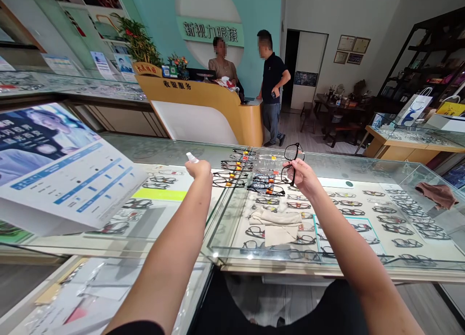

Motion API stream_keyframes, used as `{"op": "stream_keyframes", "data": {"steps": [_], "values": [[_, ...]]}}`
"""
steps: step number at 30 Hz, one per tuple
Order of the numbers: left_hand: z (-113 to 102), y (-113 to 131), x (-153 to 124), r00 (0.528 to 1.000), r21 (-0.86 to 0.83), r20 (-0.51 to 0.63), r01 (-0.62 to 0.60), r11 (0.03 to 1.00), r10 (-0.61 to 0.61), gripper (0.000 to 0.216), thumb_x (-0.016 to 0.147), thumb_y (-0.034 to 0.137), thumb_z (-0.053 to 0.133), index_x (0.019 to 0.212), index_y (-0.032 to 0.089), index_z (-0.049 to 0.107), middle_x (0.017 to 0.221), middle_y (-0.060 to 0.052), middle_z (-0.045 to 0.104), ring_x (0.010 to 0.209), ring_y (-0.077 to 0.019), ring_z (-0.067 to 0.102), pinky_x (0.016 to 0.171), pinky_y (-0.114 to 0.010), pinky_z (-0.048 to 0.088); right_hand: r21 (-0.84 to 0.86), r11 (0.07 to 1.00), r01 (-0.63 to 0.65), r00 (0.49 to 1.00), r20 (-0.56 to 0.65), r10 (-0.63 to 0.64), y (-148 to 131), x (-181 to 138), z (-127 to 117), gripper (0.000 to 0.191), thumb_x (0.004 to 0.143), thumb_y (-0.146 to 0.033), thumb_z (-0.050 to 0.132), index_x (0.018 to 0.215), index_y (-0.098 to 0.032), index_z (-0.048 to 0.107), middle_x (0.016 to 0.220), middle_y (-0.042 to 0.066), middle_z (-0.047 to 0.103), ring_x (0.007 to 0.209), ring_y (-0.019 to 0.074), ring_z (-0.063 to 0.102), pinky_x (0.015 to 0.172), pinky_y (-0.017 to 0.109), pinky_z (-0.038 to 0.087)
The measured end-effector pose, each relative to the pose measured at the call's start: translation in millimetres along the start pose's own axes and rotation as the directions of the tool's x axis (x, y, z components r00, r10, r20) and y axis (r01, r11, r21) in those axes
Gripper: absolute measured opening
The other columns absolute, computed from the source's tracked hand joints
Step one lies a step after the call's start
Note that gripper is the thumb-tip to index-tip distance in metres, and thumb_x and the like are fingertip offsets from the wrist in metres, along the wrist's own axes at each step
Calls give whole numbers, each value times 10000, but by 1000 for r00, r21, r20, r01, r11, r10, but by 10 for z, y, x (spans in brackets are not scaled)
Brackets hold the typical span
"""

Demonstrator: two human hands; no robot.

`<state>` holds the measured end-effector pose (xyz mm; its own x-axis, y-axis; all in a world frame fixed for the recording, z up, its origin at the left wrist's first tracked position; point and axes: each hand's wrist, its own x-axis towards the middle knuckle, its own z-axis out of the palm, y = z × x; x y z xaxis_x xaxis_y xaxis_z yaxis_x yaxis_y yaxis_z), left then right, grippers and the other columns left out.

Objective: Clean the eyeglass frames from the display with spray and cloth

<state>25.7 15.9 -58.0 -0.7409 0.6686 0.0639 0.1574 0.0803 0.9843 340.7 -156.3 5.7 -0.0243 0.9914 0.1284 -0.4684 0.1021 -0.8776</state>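
My left hand [198, 169] is closed around a small white spray bottle [191, 157], its nozzle sticking out above my fist, over the glass counter [363, 167]. My right hand [303, 176] pinches a pair of black-framed glasses [291, 161] and holds them up above the counter. Between my hands, several pairs of glasses [236, 172] lie in rows on the glass top. A beige cleaning cloth [275, 223] lies crumpled on the glass nearer to me.
A printed display board [61, 170] stands at the left. Many glasses fill the showcase under the glass. A brown cloth [438, 193] lies at the far right. Two people stand at a yellow reception desk [214, 107] beyond.
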Motion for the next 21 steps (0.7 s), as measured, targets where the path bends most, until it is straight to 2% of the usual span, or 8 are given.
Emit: {"op": "stream_keyframes", "data": {"steps": [3,6,18,21], "values": [[7,10,-14,988,-2,-58,142,990,-142,465,795,12,488,1241,137,536,1195,-156,613,1162,-274,674,1023,-465,547,-14,1000,2,1000,4,-2,-10,-12,5,478,628,-474,958,747,-218,572,940,19,782,645,87,537,567,224,416],[0,33,-25,982,-14,-62,180,983,-181,490,784,8,515,1247,161,555,1168,-116,632,1143,-237,685,1024,-406,546,-15,1000,0,1000,-1,0,-15,-21,9,483,626,-469,961,747,-220,565,934,13,778,648,86,528,573,222,412],[-49,134,-90,981,-38,-74,177,983,-179,394,749,6,543,1098,189,551,1133,-106,658,1105,-245,698,1000,-397,547,-16,1000,-8,1000,-1,8,-40,-35,29,512,593,-488,971,735,-227,554,927,6,788,627,88,512,561,220,429],[-78,181,-127,982,-45,-96,159,986,-162,389,746,17,580,1084,202,523,1188,-111,652,1120,-246,695,1020,-399,533,-9,1000,-8,1000,0,8,-38,-30,20,499,606,-476,968,736,-224,557,933,15,788,628,84,516,568,219,430]]}}
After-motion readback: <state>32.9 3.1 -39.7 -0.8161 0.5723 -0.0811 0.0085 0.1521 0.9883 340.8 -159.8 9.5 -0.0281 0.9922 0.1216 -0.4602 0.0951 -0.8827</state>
